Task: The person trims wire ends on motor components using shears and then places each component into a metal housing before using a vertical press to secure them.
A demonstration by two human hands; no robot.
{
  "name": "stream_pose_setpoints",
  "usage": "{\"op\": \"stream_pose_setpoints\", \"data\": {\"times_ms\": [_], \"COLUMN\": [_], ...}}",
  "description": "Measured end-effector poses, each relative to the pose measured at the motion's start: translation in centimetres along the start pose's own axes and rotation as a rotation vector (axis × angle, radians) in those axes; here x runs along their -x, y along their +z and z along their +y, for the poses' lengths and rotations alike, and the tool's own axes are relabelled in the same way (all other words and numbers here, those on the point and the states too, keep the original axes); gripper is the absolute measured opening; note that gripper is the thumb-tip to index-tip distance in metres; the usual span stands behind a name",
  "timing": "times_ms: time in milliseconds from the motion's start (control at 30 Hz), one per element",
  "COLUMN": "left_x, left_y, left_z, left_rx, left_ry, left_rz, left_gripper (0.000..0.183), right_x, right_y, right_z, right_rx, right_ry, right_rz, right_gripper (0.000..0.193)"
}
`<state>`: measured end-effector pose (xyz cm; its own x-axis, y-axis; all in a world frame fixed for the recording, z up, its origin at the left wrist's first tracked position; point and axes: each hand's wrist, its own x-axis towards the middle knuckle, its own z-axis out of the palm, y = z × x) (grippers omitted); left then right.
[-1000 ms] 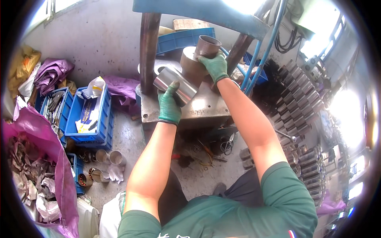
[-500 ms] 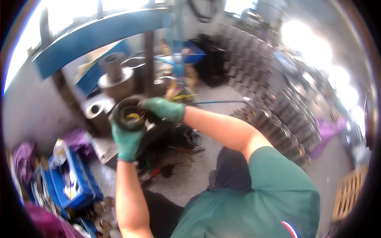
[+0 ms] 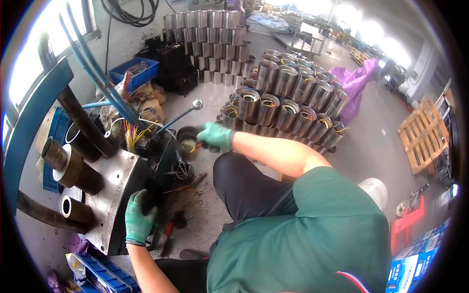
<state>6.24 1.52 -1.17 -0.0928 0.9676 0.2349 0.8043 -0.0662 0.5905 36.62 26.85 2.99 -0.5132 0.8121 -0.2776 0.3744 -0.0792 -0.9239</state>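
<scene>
My right hand [image 3: 216, 136], in a green glove, grips the rim of a short dark motor housing [image 3: 187, 147]. Coloured wires show inside the housing, which hangs over the floor beyond my knee. My left hand [image 3: 138, 218], also gloved in green, is at the near edge of the press's metal table [image 3: 115, 176]. Its thumb and fingers are apart, and nothing shows between them. Standing on that table are a stepped metal cylinder [image 3: 73, 168] and a smaller hollow sleeve [image 3: 76, 209]. A bundle of yellow and red wires [image 3: 133, 136] sticks up beside the table.
Stacked steel cylinders [image 3: 215, 49] line the back, and wired motor housings [image 3: 288, 78] stand in rows nearer. A blue rod [image 3: 178, 118] slants behind the held housing. Scissors [image 3: 182, 168] and a red-handled tool [image 3: 167, 231] lie low beside the table. A wooden pallet [image 3: 424, 136] leans at right.
My right hand has carried the housing away from the press toward the stacked housings. My left hand has let go of it and dropped to the table's near edge. The view has turned right.
</scene>
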Motion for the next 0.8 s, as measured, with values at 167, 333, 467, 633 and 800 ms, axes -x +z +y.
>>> {"op": "stream_pose_setpoints", "data": {"times_ms": [167,333,467,633,800], "left_x": [0.0,-0.3,-0.7,-1.1,-0.7], "left_y": [-0.1,1.0,1.4,2.0,1.9], "left_z": [1.5,1.5,1.9,2.0,1.7], "left_rx": [0.005,0.042,0.009,-0.009,-0.025], "left_ry": [0.003,0.036,0.062,0.047,0.038], "left_rz": [-0.046,-0.098,-0.126,-0.159,-0.181], "left_gripper": [0.061,0.06,0.059,0.059,0.059], "right_x": [2.6,4.9,5.0,5.3,5.5], "right_y": [-13.4,-23.1,-26.3,-27.9,-22.4], "right_z": [2.6,1.6,2.2,3.8,4.6], "right_rx": [0.034,0.009,-0.19,-0.541,-0.432], "right_ry": [-0.225,-0.08,0.035,-0.118,-0.434], "right_rz": [0.426,0.719,0.786,0.873,0.914], "right_gripper": [0.033,0.021,0.016,0.02,0.022]}}
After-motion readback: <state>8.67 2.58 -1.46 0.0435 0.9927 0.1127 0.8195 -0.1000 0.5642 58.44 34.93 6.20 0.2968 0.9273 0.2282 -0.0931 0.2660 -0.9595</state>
